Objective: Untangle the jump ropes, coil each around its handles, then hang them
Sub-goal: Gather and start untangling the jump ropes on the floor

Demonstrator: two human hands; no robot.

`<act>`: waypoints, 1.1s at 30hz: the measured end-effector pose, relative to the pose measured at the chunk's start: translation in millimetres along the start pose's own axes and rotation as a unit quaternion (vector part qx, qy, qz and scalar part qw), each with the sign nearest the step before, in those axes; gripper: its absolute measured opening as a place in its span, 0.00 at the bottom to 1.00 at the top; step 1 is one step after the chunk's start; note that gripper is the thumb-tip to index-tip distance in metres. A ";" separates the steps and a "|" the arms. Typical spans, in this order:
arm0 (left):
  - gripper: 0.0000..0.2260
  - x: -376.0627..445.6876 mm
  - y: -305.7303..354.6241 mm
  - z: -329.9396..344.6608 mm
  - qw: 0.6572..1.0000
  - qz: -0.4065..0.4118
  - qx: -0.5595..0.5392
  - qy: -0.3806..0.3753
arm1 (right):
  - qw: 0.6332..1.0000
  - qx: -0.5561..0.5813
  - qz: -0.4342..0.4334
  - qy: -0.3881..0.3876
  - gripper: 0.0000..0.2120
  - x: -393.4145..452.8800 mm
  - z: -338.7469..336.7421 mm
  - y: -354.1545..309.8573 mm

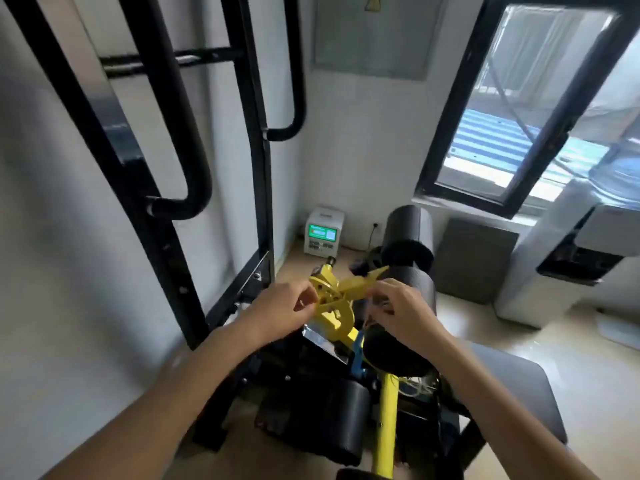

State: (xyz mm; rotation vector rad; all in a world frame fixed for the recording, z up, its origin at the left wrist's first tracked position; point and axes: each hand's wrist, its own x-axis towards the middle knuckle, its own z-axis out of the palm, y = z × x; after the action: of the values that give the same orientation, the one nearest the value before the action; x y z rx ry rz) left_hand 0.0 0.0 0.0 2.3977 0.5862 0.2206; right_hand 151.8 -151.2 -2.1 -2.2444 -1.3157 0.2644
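Observation:
Both hands are raised in front of the yellow bracket [337,296] of a gym machine. My left hand [280,313] has its fingers curled, with thumb and forefinger pinched together at the bracket's left side. My right hand [398,306] pinches a thin pale jump rope cord [367,323], which hangs from its fingers over the black foam roller [398,344]. More of the thin cord lies in a loose tangle [415,386] lower on the machine, beside a blue piece [358,358]. Motion blur hides the cord between the two hands, and no handles are plainly visible.
A black steel rack [166,188] with curved bars stands against the left wall. The machine's yellow post [386,427] and black pads fill the space below the hands. A small white device [323,232] sits in the corner. A window and a water dispenser [561,258] are on the right.

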 end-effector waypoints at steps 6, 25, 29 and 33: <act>0.07 22.6 13.3 69.1 0.993 0.013 0.055 -0.099 | 0.979 -0.118 0.134 -0.103 0.33 -16.9 19.8 94.5; 0.09 -12.9 33.5 96.6 0.917 -0.014 -0.278 -0.284 | 0.810 0.576 0.018 0.113 0.07 -72.4 -5.4 7.6; 0.05 -48.3 42.3 141.8 0.832 -0.049 -0.393 -0.389 | 0.798 0.514 0.219 0.226 0.07 -143.1 4.9 43.3; 0.04 -58.1 86.1 182.0 0.862 -0.059 -0.375 -0.335 | 0.768 0.496 0.375 0.155 0.13 -235.6 24.5 72.6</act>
State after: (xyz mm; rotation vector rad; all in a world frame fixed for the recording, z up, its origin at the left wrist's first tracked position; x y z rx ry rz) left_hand 33.6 -187.8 -86.8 1.5161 0.2358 -0.3765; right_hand 76.5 -373.2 -82.4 -1.6014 0.0592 0.6467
